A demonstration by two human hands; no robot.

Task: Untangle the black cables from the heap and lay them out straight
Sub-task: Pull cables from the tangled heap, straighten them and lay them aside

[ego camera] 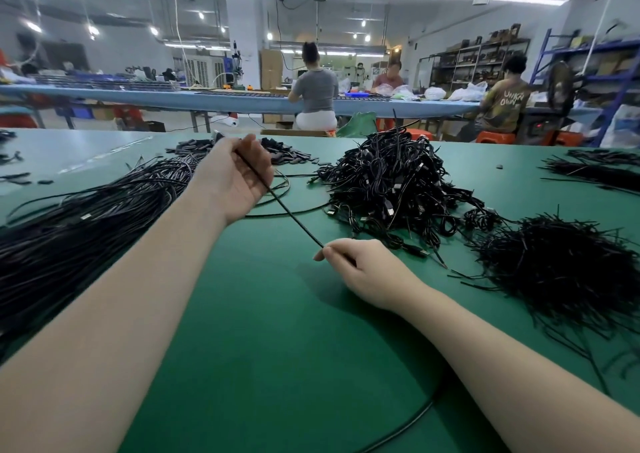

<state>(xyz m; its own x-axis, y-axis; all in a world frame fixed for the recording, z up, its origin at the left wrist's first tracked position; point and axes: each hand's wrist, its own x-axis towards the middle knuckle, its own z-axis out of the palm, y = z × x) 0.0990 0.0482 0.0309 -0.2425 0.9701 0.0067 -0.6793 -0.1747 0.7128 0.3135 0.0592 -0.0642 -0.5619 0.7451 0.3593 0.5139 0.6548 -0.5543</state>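
Note:
A single black cable (287, 210) runs taut between my two hands above the green table (277, 331). My left hand (235, 175), palm up, holds the far part of it with curled fingers. My right hand (360, 269) pinches the near part between thumb and fingers, and the cable's tail trails under my right forearm. A tangled heap of black cables (391, 182) lies just beyond my right hand. A bundle of straightened black cables (86, 217) lies stretched along the table's left side, under my left forearm.
A pile of short black ties or wire pieces (561, 265) lies at the right. Small black parts (277, 153) are scattered at the far middle, and more cables (595, 168) at the far right. Several people sit at a blue bench (207, 101) beyond the table.

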